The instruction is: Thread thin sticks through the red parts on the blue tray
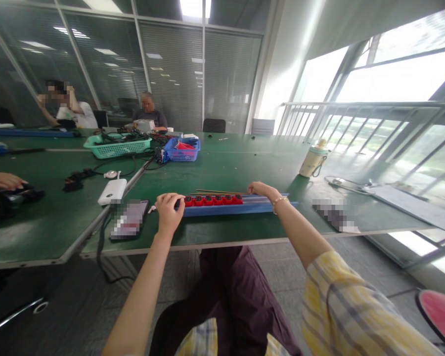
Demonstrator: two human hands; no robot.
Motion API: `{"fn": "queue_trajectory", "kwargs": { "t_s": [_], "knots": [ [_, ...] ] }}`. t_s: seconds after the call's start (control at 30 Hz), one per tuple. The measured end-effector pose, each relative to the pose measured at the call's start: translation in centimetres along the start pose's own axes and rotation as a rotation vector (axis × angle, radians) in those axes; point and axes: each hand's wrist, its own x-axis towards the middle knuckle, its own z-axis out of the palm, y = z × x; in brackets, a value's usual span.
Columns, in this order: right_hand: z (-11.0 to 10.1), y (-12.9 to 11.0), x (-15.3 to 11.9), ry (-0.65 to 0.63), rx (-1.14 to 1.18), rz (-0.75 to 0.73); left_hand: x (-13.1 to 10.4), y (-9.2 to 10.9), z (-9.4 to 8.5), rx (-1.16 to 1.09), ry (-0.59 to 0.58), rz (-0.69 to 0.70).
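A long blue rail lies across the green table near its front edge. A row of several red parts sits in its left half. My left hand curls over the rail's left end, touching the first red part. My right hand rests on the rail just right of the red row, a bracelet at the wrist. Thin rods lie just behind the rail.
A phone and a white power bank lie left of the rail. Farther back stand a green basket, a blue basket and a bottle. Two people sit at the far end; another person's hand is at the left.
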Motion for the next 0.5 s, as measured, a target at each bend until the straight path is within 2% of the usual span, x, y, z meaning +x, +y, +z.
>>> {"fn": "queue_trajectory", "kwargs": {
  "t_s": [0.27, 0.5],
  "knots": [
    [-0.29, -0.1, 0.66, -0.083, -0.017, 0.05, -0.03, -0.12, 0.08, -0.005, 0.004, -0.004],
    [0.08, 0.4, 0.98, -0.103, -0.004, 0.05, -0.02, -0.02, 0.03, -0.011, 0.004, -0.013]
  ]
}}
